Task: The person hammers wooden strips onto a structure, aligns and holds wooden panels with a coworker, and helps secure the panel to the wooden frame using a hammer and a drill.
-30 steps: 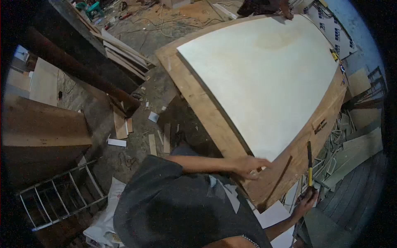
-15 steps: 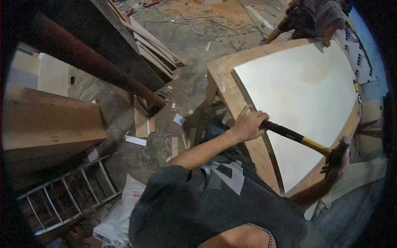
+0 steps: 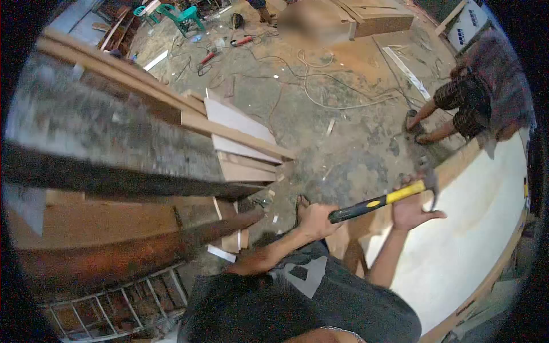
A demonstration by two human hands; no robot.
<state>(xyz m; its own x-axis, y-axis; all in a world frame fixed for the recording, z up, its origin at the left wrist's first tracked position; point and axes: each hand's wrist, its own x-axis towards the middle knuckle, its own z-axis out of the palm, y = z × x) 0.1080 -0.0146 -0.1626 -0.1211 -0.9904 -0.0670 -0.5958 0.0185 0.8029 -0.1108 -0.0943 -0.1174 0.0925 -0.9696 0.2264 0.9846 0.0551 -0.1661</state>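
My left hand [image 3: 318, 222] is closed around the end of the black-and-yellow handle of a claw hammer [image 3: 374, 204]. The hammer slants up to the right, its metal head over the near edge of a white curved panel [image 3: 474, 228]. Beneath the handle, close to the head, my right hand [image 3: 409, 212] has its palm showing and thumb stretched out. Its fingers reach up behind the handle and are partly hidden by it. The panel lies on a wooden worktable [image 3: 457, 163] to my right.
Another person [image 3: 486, 91] stands at the panel's far end. Wooden boards [image 3: 246, 134] lean by a dark beam [image 3: 131, 177] on my left, with a metal ladder [image 3: 120, 303] below. Cables [image 3: 309, 86], offcuts and red power tools [image 3: 209, 56] lie on the floor. Green chairs [image 3: 182, 18] stand farther back.
The view has turned left and upward, bringing more floor into sight. The hammer has swung from pointing down-right to up-right. My right hand has turned, its palm and thumb now showing.
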